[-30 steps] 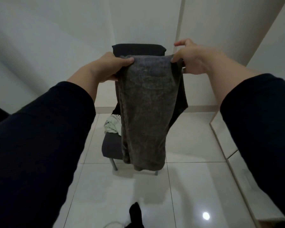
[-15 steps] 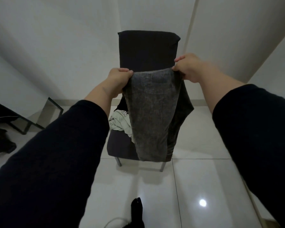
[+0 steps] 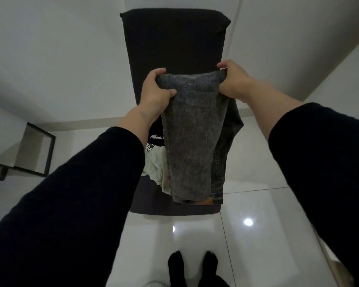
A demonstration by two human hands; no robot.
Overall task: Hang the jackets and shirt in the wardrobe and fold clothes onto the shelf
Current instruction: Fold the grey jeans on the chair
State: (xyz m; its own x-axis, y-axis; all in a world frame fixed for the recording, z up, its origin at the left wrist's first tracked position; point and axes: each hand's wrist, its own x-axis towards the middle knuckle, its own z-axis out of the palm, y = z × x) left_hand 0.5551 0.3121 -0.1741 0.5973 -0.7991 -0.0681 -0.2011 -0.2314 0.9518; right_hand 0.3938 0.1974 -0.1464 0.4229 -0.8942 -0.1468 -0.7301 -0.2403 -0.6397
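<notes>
Nearest the camera, two feet in dark socks (image 3: 193, 266) stand on the glossy white floor tiles (image 3: 257, 235), squarely facing the front edge of the dark chair (image 3: 174, 40), which half a second ago sat farther off and lower in view, so the person has stepped up close and tipped the head down; the dark sleeves reach forward from either side; the left hand (image 3: 153, 90) is closed around the upper left corner of the grey jeans (image 3: 192, 137), thumb in front and fingers wrapped behind, and the right hand (image 3: 231, 79) pinches the upper right corner in a closed grip; a second ago the hands held that top edge high and well apart, and now they are lower and closer together, so the cloth hangs as a long doubled strip whose lower hem has come down to the chair seat, or just above it, I cannot tell which; beside the strip, on the seat, a pale green garment (image 3: 155, 164) lies crumpled, with a black printed piece (image 3: 155, 139) behind it; beyond rises the chair back, then the white walls; my reading is that the seat is about to serve as the folding surface, with the wardrobe and the shelf out of view and the stowing not yet begun.
</notes>
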